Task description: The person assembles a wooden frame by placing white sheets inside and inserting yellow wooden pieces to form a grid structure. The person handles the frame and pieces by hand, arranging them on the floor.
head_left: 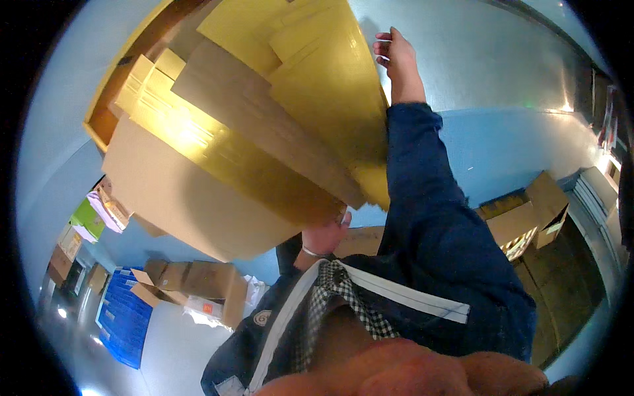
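A thick bundle of flattened cardboard (pixel 198 191), brown on some faces and shiny yellow on others, fills the upper left in front of me. Under its lower corner, my left hand (pixel 325 236), with a band at the wrist, grips the sheets; part of the fingers is hidden behind them. My right arm reaches far forward along the bundle's right side. At its end my right hand (pixel 398 56) is empty, fingers apart and slightly bent, a small gap from the edge of the yellow sheet (pixel 330 86).
A yellow-edged frame (pixel 99 135) stands behind the bundle. On the left are a blue slatted crate (pixel 125 317) and open cardboard boxes (pixel 205 284). To the right an open carton (pixel 518 221) sits low, near stacked pale panels (pixel 594 198).
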`<action>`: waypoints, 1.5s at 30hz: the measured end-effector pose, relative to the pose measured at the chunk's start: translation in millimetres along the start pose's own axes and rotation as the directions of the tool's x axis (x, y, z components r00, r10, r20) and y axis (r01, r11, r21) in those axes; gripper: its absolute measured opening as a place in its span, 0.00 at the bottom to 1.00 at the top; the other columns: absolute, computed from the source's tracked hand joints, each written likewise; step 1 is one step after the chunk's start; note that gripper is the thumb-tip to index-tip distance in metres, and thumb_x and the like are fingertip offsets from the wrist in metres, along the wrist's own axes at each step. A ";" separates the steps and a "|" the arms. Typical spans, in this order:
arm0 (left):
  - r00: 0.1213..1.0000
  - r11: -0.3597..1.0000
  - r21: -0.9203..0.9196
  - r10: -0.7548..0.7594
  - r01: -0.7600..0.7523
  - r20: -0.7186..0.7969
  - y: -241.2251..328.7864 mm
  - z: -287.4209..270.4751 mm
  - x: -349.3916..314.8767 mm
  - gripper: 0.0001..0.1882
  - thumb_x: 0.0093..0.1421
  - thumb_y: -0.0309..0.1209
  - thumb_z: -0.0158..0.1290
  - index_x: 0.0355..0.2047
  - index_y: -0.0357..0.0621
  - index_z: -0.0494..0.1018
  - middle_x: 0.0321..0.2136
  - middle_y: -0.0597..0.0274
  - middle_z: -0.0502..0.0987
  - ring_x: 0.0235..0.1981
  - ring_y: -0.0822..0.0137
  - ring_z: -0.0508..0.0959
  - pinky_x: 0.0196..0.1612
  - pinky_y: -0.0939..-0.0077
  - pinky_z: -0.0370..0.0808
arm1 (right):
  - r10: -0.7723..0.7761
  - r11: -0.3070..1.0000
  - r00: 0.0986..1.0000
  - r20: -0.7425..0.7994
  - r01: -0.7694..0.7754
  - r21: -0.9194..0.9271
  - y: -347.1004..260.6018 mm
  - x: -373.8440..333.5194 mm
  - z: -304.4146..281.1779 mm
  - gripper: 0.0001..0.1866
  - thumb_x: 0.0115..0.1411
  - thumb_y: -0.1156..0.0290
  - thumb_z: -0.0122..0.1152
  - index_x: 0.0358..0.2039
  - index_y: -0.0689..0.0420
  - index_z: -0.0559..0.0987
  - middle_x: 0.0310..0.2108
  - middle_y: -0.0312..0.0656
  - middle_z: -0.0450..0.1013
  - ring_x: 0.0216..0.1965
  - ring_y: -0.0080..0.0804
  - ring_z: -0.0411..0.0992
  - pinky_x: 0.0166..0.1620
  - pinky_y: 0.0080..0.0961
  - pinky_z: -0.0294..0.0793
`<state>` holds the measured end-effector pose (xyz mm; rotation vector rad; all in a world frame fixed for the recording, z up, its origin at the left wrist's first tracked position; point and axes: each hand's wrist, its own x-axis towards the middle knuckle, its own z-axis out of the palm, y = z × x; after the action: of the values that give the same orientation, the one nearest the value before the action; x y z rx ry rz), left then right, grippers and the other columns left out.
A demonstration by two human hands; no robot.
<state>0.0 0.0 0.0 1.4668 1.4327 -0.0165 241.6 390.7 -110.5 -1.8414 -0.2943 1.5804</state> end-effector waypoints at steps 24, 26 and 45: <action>0.530 0.001 -0.893 -0.805 0.451 0.267 -65.8 6.0 -210.6 0.24 0.66 0.49 0.48 0.58 0.53 0.67 0.55 0.63 0.72 0.55 0.59 0.70 0.57 0.52 0.65 | -0.418 0.298 0.692 0.589 0.716 -0.631 -53.8 -294.6 -35.4 0.45 0.49 0.48 0.71 0.63 0.58 0.68 0.65 0.58 0.57 0.65 0.59 0.53 0.66 0.47 0.56; 0.528 -0.005 -0.896 -0.807 0.443 0.265 -77.8 9.7 -218.7 0.24 0.66 0.49 0.48 0.57 0.52 0.68 0.54 0.62 0.72 0.54 0.59 0.70 0.56 0.52 0.66 | -0.431 0.207 0.711 0.556 0.678 -0.706 -46.9 -307.0 -33.0 0.45 0.49 0.46 0.71 0.64 0.55 0.68 0.66 0.57 0.57 0.65 0.59 0.54 0.65 0.48 0.56; 0.901 0.124 -0.904 -0.211 0.410 0.379 100.1 35.8 51.5 0.20 0.67 0.46 0.50 0.52 0.48 0.71 0.48 0.62 0.76 0.46 0.60 0.75 0.50 0.57 0.71 | -0.739 0.325 0.529 0.417 0.822 -0.467 -36.7 -366.6 -143.4 0.49 0.45 0.46 0.74 0.63 0.58 0.69 0.69 0.51 0.53 0.68 0.50 0.52 0.69 0.44 0.52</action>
<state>110.5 39.5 13.8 0.0104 1.1421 0.4560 299.0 157.3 203.4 -1.5481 -1.7038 0.8816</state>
